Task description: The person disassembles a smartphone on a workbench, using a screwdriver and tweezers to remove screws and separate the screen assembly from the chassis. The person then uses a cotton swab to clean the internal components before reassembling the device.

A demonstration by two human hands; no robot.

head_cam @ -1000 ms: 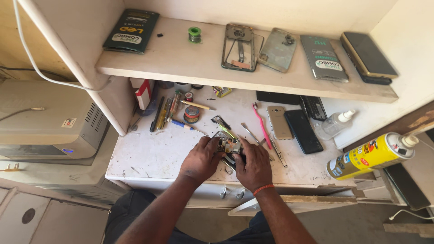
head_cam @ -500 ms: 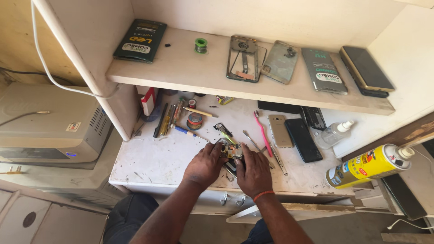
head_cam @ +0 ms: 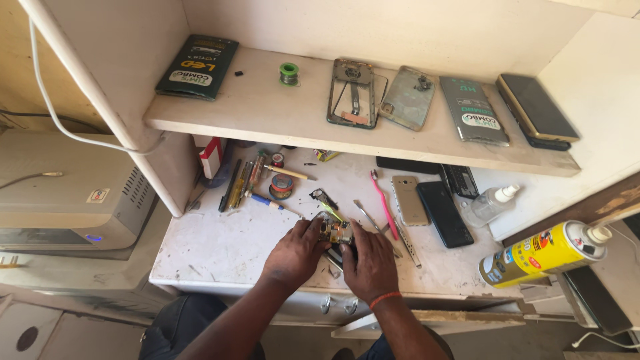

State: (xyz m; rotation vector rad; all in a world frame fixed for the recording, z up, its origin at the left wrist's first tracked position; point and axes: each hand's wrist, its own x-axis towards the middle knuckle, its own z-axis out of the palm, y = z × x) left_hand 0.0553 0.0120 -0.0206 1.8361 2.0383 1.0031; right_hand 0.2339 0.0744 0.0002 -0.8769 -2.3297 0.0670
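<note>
Both my hands meet over a small opened phone circuit board [head_cam: 335, 232] on the white worktop [head_cam: 220, 247]. My left hand [head_cam: 293, 253] grips the board's left side with its fingertips. My right hand [head_cam: 369, 261], with an orange band on the wrist, holds the right side and covers a dark part beneath. A green-handled tool [head_cam: 331, 211] lies just beyond the board.
Tweezers [head_cam: 366, 216], a pink toothbrush [head_cam: 384, 203], two phones [head_cam: 427, 203], a spray bottle [head_cam: 490, 205], tape rolls [head_cam: 281, 187] and screwdrivers [head_cam: 235, 183] lie behind. A yellow spray can [head_cam: 543, 253] lies at right. The shelf [head_cam: 267, 117] carries phone frames, boxes and solder.
The view has shifted slightly; my hands stay on the board, fingers adjusting their grip a little.
</note>
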